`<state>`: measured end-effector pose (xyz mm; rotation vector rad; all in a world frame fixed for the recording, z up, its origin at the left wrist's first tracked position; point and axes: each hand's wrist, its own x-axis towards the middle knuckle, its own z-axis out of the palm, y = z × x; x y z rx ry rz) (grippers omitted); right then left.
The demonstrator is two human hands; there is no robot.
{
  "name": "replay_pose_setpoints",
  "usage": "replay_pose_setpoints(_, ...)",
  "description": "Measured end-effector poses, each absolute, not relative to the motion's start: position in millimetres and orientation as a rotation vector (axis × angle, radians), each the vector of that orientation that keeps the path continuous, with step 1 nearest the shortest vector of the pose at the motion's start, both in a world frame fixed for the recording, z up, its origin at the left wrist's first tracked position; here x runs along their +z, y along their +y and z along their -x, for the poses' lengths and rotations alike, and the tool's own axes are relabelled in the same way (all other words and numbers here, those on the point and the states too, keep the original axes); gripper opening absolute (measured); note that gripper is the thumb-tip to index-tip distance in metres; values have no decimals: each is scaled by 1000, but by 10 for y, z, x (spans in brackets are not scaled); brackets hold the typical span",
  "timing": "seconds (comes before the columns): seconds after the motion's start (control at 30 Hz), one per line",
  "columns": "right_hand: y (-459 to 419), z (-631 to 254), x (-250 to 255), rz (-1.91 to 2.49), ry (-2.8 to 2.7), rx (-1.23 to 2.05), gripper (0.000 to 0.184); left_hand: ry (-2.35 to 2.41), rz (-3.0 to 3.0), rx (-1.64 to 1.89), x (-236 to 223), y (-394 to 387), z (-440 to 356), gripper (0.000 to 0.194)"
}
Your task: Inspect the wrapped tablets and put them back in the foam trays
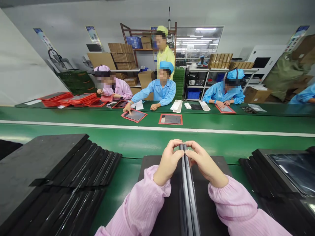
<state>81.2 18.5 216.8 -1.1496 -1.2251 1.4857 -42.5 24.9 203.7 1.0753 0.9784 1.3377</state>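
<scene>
Two thin grey tablets stand on edge side by side, nearly touching, above a black foam mat point(159, 209). My left hand point(169, 162) pinches the far end of the left tablet point(185, 193), thumb on the near edge and fingers curled over the top. The far end of the right tablet point(193, 200) is gripped by my right hand point(205, 164) in the same way. Their thumbs and fingertips almost meet. Only the narrow edges of the tablets show; their near ends run out of the bottom of the view.
A stack of black sleeves point(81, 177) lies on the left; another stack, with a dark-screened tablet point(295, 167) on top, is on the right. Beyond runs a green conveyor point(98, 139), where co-workers handle red-bordered panels point(171, 119). Red trays point(81, 99) are piled far left.
</scene>
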Motion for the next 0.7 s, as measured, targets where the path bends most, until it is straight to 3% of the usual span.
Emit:
replay_pose_setpoints(0.27,179,-803,2108,1114,-1215,1490,27,930,-1049,1293,2049,211,455,23)
replay_pose_setpoints(0.43,132,-856,2163,1067,-1238,1624,41,786,-1047,1250,2040,186,511,34)
replay_pose_setpoints(0.7,141,-867,2165,1079,-1244,1607,42,769,-1047,1263,2050,173,512,36)
